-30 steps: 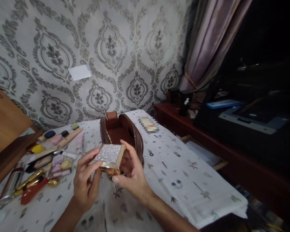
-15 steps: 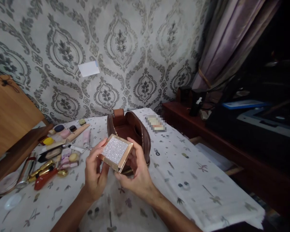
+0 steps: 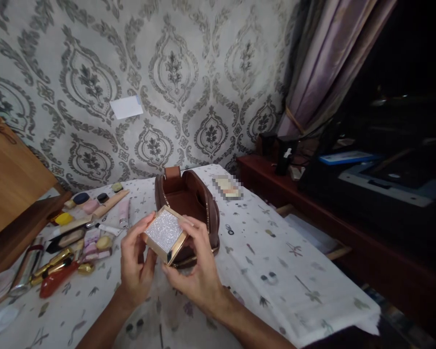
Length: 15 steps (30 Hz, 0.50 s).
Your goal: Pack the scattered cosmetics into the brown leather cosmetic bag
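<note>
A square gold case with a glittering silver top [image 3: 164, 230], perhaps a makeup compact, is held up between my two hands. My left hand [image 3: 136, 261] grips its left side, fingers behind and thumb below. On the right edge, my right hand [image 3: 198, 264] has its fingers over the upper corner and its thumb under the lower one. Behind the case, an open brown zip bag [image 3: 212, 213] stands on the patterned white cloth [image 3: 257, 271], its inside partly hidden by my hands. The case looks closed.
Several cosmetics lie at the left, among them a pink tube [image 3: 124, 212], a red bottle [image 3: 58, 279] and a yellow lid [image 3: 64, 218]. A pixelated flat item [image 3: 228, 187] lies right of the bag. A dark red cabinet [image 3: 254, 169] with an open drawer borders the table's right side.
The view has shifted slightly to the right. The case has tilted a little in my hands, and my right fingers have come over its upper right corner.
</note>
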### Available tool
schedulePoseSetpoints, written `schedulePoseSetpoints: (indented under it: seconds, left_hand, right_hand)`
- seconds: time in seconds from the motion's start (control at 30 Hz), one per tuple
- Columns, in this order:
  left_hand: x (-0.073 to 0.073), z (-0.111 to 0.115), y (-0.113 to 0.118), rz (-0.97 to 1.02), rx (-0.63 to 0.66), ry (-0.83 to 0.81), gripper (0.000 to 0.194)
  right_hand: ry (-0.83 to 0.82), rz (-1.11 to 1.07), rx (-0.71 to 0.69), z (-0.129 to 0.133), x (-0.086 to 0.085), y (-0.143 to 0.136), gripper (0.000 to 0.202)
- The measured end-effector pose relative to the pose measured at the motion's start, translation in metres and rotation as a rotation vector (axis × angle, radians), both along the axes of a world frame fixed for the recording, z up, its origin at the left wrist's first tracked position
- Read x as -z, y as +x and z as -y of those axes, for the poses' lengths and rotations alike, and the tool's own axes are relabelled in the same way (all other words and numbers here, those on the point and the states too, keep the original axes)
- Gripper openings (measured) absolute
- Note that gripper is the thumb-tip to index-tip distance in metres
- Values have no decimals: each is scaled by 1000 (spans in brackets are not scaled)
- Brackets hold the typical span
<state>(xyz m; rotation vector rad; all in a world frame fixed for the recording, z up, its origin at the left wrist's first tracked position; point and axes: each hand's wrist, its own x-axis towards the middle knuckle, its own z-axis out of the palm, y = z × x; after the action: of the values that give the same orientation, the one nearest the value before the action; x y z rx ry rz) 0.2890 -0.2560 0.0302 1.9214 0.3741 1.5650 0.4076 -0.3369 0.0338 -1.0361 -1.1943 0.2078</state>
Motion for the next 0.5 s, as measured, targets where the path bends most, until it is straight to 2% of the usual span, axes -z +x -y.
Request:
schedulePoseSetpoints:
  seconds: [0.1, 0.17, 0.3, 0.5]
  left_hand:
    - [0, 0, 1, -13, -40, -47, 47]
    - [3, -2, -1, -90, -75, -29, 50]
    - [7, -7, -4, -291, -177, 138, 50]
    - [3, -14, -2, -517, -251, 487, 53]
  right_hand:
    - [-29, -35, 20, 3, -4, 1, 60]
    - [-53, -109, 20, 4, -6, 2, 55]
    - [-15, -267, 29, 3, -6, 6, 46]
    - [-14, -625, -1, -4, -9, 19, 46]
